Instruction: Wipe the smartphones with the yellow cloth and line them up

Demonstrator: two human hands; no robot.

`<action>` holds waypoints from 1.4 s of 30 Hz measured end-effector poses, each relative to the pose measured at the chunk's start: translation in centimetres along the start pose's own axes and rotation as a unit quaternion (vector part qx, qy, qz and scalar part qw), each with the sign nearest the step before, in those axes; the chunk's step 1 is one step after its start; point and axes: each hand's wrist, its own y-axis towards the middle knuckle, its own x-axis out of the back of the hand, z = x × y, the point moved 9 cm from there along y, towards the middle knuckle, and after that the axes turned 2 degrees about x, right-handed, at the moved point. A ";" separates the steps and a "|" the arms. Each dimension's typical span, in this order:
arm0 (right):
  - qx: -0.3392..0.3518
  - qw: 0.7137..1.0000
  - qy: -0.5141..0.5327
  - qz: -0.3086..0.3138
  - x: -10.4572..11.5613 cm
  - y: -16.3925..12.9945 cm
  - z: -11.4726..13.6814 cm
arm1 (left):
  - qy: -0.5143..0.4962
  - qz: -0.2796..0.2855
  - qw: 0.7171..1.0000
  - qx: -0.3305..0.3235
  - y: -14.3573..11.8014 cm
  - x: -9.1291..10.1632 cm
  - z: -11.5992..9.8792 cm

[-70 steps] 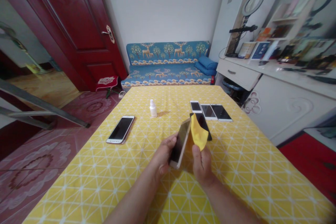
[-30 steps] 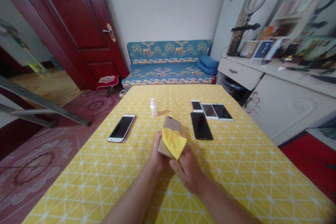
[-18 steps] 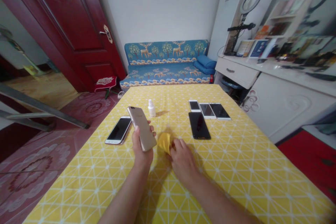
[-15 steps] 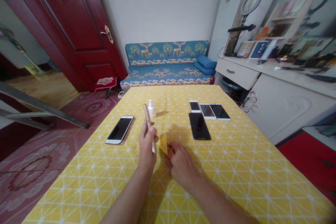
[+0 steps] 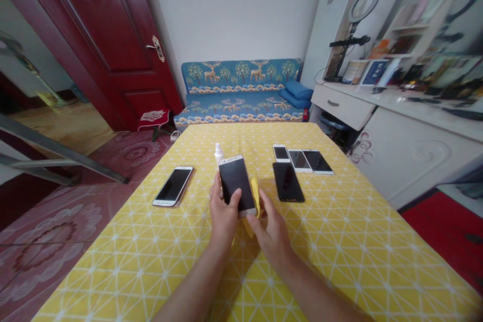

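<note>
From the head camera, your left hand (image 5: 223, 216) is closed round a gold-edged phone (image 5: 237, 185), screen up, lifted above the yellow tablecloth (image 5: 339, 241). Your right hand (image 5: 272, 231) pinches a yellow cloth (image 5: 253, 196) against the phone's right edge. A white-framed phone (image 5: 173, 185) lies to the left, a black phone (image 5: 288, 181) to the right, three small phones (image 5: 302, 159) beyond it, and a white bottle (image 5: 218, 151) peeks out behind the held phone
</note>
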 end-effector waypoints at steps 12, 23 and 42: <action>-0.081 0.983 0.165 -0.009 0.4 0.1 0.1 | -0.008 -0.032 0.998 -0.062 -1.5 -0.5 -2.2; -0.253 0.902 0.330 -0.115 8.2 1.4 -5.8 | -0.002 0.151 0.987 0.047 -1.7 -3.7 3.1; -0.373 0.875 0.233 -0.202 16.9 -3.0 -13.2 | 0.133 0.201 0.970 -0.038 -1.3 -4.5 2.9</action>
